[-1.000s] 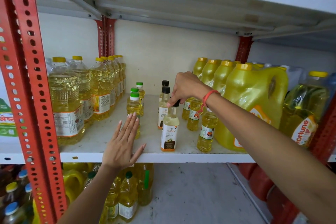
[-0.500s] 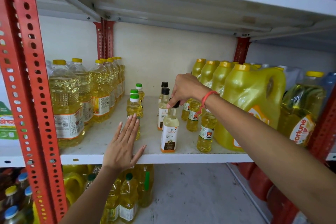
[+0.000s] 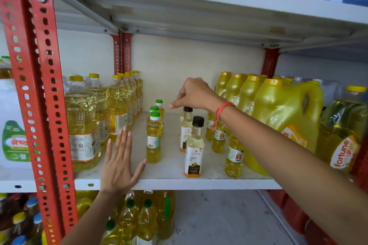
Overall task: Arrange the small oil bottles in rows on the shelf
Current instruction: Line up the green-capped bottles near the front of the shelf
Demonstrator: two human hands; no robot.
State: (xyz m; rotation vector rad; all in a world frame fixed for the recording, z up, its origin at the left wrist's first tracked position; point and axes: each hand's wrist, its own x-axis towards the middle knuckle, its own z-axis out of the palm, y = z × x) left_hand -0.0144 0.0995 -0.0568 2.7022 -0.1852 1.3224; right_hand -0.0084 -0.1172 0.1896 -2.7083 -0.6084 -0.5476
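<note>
On the white shelf [image 3: 199, 184] stand three rows of small oil bottles. A green-capped row [image 3: 154, 139] is on the left. The black-capped coconut oil bottles are in the middle, the front one [image 3: 194, 149] standing free and a second one [image 3: 185, 131] behind it. Small yellow bottles [image 3: 234, 155] run along the right. My right hand [image 3: 194, 95] hovers with curled fingers over the back of the black-capped row, hiding the rearmost cap. My left hand [image 3: 119, 161] lies flat and open on the shelf, left of the front green-capped bottle.
Large clear oil bottles [image 3: 83, 125] fill the shelf's left side, behind a red perforated upright [image 3: 39, 85]. Yellow jugs [image 3: 286, 121] and a Fortune bottle [image 3: 342, 135] crowd the right. More bottles [image 3: 139, 221] stand on the floor below. The upper shelf board [image 3: 199, 6] hangs low overhead.
My right hand has let go of the front black-capped bottle's cap and moved back and up over the rear of that row. My left hand stays flat on the shelf.
</note>
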